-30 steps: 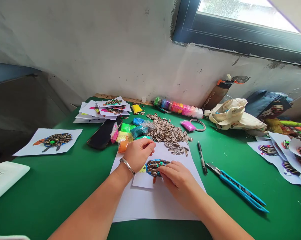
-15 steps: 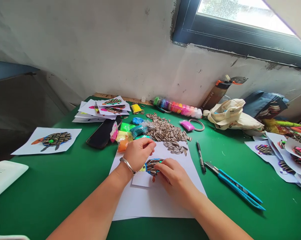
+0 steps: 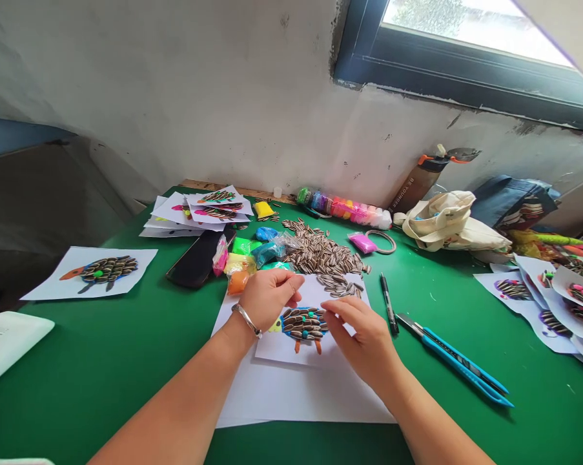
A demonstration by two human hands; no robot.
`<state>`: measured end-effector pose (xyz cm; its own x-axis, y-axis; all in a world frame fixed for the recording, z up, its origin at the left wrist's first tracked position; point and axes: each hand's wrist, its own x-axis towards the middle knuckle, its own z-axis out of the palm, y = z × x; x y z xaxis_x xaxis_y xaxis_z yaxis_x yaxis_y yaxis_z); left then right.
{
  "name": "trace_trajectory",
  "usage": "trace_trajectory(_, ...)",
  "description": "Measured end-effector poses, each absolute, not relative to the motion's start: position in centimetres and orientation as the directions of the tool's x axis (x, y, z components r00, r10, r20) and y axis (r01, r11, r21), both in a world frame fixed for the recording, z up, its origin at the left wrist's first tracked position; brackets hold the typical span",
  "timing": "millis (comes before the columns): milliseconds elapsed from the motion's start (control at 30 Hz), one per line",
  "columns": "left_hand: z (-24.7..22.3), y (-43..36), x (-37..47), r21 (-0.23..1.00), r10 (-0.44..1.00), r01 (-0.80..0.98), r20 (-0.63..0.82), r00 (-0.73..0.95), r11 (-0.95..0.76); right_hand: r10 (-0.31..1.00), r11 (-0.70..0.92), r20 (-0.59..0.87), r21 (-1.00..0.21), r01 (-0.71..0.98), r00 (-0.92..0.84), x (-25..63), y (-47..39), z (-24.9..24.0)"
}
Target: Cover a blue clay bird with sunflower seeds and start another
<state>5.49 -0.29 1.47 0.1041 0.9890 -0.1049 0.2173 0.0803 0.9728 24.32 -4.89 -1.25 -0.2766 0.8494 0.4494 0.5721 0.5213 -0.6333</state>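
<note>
A small white card (image 3: pixel 281 351) lies on larger white sheets (image 3: pixel 301 397) in front of me. It bears an animal picture made of striped sunflower seeds (image 3: pixel 298 321), with a blue clay edge, a yellow head, orange legs and several teal clay dots. My left hand (image 3: pixel 270 302), with a silver bangle on its wrist, hovers over the card's upper left; its fingertips are pinched together, and whatever they hold is too small to make out. At the picture's right end, my right hand (image 3: pixel 361 332) has its thumb and forefinger apart, holding nothing I can see.
Behind the sheets lie a pile of sunflower seeds (image 3: pixel 320 248) and bagged coloured clay (image 3: pixel 240 263). A phone (image 3: pixel 199 261) and a finished card (image 3: pixel 146 258) are at left. On the right are a pen (image 3: pixel 388 303), a blue utility knife (image 3: pixel 458 361) and a cloth bag (image 3: pixel 441 223).
My right hand has lifted off the seed picture and drawn back to the right, with thumb and forefinger parting. More teal dots and both orange legs now show. My left hand has barely moved.
</note>
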Motion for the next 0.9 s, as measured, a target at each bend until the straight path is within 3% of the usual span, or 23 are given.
trace_trajectory(167,1.6,-0.8,6.3,0.973,0.952,0.111,-0.222,0.211,0.203,0.867,0.489,0.450,-0.681,0.545,-0.216,24.0,-4.7,-0.9)
trace_trajectory(333,1.3,-1.3,7.2,0.972,0.914,0.061,-0.232,0.332,0.225,0.887,0.461,0.402,-0.740,0.489,-0.228,22.5,-4.1,0.4)
trace_trajectory(633,1.1,-1.4,7.4,0.967,0.919,0.078,-0.255,0.300,0.243,0.912,0.409,0.367,-0.799,0.441,-0.182,21.9,-3.1,1.2)
trace_trajectory(767,1.9,-1.3,6.5,0.958,0.957,0.275,-0.155,0.245,0.085,0.925,0.381,0.329,-0.784,0.490,-0.192,24.0,-3.3,0.8)
trace_trajectory(900,2.6,-1.0,5.7,0.845,0.981,0.526,-0.011,0.193,-0.094,0.917,0.399,0.297,-0.675,0.621,-0.266,25.9,-3.8,-0.3)
